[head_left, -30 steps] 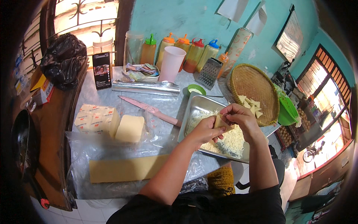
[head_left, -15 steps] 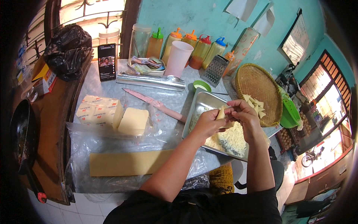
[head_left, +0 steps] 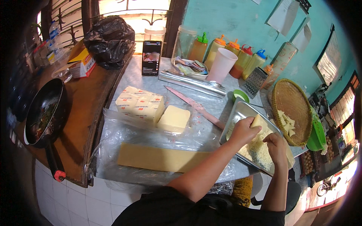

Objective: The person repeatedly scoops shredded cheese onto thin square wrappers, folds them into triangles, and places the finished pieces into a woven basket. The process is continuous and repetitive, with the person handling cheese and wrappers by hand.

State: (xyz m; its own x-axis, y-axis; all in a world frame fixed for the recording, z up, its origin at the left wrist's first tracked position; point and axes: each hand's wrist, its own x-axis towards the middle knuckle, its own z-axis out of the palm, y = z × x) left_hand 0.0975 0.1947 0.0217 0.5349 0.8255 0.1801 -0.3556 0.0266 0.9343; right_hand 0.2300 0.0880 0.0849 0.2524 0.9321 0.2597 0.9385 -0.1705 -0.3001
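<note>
My left hand [head_left: 244,132] is closed around a small folded piece of pale dough [head_left: 258,121], which pokes up above the thumb. My right hand [head_left: 277,148] hangs apart from it with fingers curled together; whether anything is between them is hidden. Both are over a metal tray [head_left: 240,109] holding a heap of grated cheese [head_left: 260,152]. To the right, several folded dough pieces [head_left: 286,123] lie in a round woven tray [head_left: 293,96]. A long flat dough strip [head_left: 158,156] rests on clear plastic left of my left forearm.
Left of the metal tray lie a pink knife [head_left: 196,106], a pale yellow block [head_left: 174,119] and a wrapped block [head_left: 139,104]. Behind stand a grater [head_left: 254,82], a small green bowl [head_left: 240,95], a foil roll [head_left: 192,83] and sauce bottles. A frying pan [head_left: 45,113] sits far left.
My hands have come apart. The right has let go of the dough piece and dropped toward the grated cheese, while the left keeps hold. The whole view has swung left.
</note>
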